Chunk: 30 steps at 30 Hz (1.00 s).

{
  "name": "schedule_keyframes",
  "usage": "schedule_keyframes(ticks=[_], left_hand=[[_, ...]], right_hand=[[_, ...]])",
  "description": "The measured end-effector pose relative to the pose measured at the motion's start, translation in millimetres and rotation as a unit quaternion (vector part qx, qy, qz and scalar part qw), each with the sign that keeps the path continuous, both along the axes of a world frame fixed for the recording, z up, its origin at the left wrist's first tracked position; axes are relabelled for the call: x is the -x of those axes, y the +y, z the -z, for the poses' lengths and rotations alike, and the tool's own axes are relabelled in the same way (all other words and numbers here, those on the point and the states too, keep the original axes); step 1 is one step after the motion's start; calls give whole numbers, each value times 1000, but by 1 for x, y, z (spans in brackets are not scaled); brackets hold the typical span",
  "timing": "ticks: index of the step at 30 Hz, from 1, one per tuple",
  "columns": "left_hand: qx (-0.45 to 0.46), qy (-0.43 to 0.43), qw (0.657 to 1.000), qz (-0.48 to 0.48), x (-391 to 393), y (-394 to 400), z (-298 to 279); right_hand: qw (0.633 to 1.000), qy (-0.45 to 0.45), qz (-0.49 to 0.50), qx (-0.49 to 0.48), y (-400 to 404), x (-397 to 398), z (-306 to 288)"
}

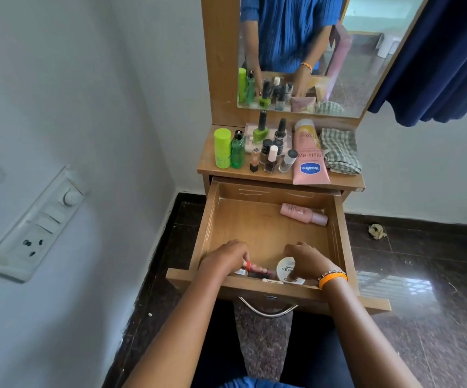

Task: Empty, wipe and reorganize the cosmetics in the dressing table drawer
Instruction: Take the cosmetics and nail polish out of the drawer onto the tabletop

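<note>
Drawer [207,231]: pulled fully out beneath the worktop [207,166], mostly bare wood, so emptying looks well advanced but unfinished.

Left hand [225,257]: inside the drawer's near-left corner, fingers curled in a closed grip on a slim red-and-pink tube [256,268], likely a lipstick, lying against the front wall. Probably being gathered for lifting out.

Right hand [307,260]: in the near-right corner, fingers curled down over a round white jar [286,268] with a "POLISH" label. Grip appears closed on the jar; exact finger contact is partly hidden.

Small clear-and-white item [240,272]: beside the tube, too small to name.

Pink bottle [303,214]: lying on its side at the far-right of the drawer, well apart from both hands, still to be removed.

Already on the worktop, apparently parked there while the drawer is cleared:
- 2 green bottles [229,148] standing at the left
- cluster of nail polish bottles [271,147] standing in the middle
- pink Vaseline tube [309,156] lying flat
- folded checked cloth [340,151] at the right, placed ready for wiping.

Mirror [324,51]: reflects the same items.
</note>
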<state>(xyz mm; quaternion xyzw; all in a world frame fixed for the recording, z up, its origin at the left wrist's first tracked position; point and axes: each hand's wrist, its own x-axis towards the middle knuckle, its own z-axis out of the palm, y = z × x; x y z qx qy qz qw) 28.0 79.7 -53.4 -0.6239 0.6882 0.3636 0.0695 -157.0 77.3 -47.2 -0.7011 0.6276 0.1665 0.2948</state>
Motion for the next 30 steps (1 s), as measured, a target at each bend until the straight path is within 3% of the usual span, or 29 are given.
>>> schedule_keyframes(ticks=[7, 14, 18, 21, 26, 30], left_hand=[[116, 14, 992, -51, 0, 1, -2], [121, 0, 986, -114, -6, -2, 0], [146, 65, 970, -186, -20, -5, -9], [211, 145, 933, -253, -39, -7, -32], [356, 294, 796, -391, -77, -34, -83], [417, 316, 753, -400, -96, -81, -111]], right_hand=[[995, -49, 66, 49, -1, 4, -6], [979, -110, 99, 139, 1, -8, -22], [966, -150, 103, 184, 5, -21, -39], [959, -170, 101, 205, 8, -30, -47], [954, -185, 91, 216, 15, -42, -52], [953, -205, 67, 211, 17, -53, -57]])
